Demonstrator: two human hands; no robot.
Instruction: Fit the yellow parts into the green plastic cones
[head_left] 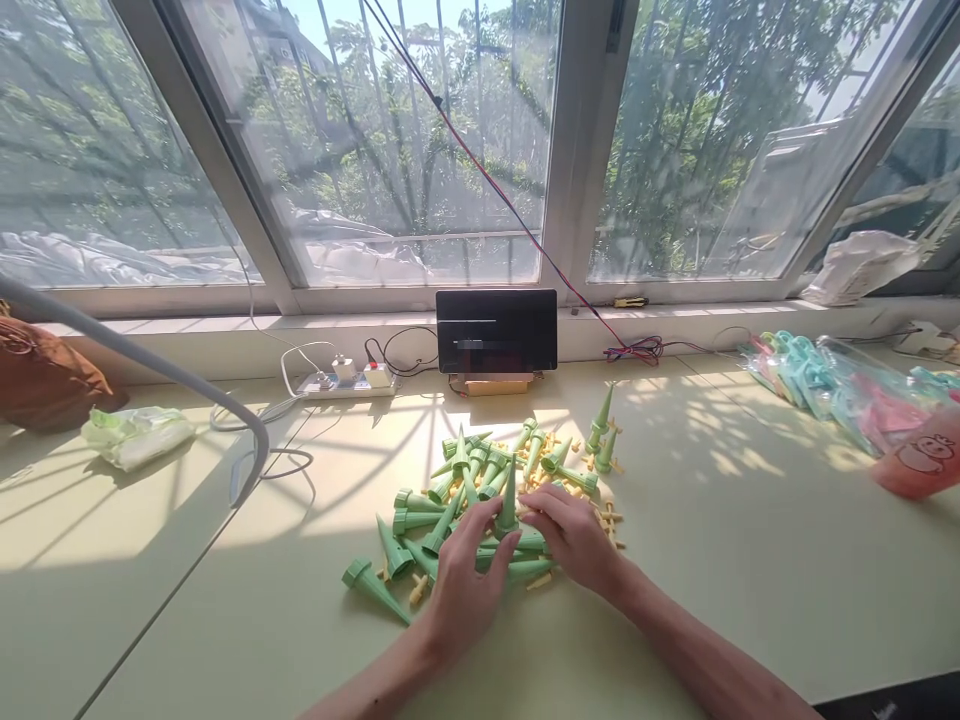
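Note:
My left hand (pixel 469 575) grips a green plastic cone spike (pixel 509 505) near its wide base, with the point upward. Close by on the right, the fingers of my right hand (pixel 574 535) are pinched together beside the cone; whatever is between them is hidden. Around and beneath both hands lies a heap of similar green spikes (pixel 420 520) mixed with small yellow plastic valve-like pieces (pixel 418 588). Two more green spikes (pixel 600 420) stand upright at the heap's far right, with yellow pieces at their sides.
A dark-screened tablet (pixel 496 332) stands by the window behind the heap. Left of it is a power strip (pixel 349 385) with cables. A grey curved tube (pixel 259 440) and tissue pack (pixel 137 437) are at left; bagged pastel items (pixel 817 380) and a reddish cup (pixel 919 455) at right.

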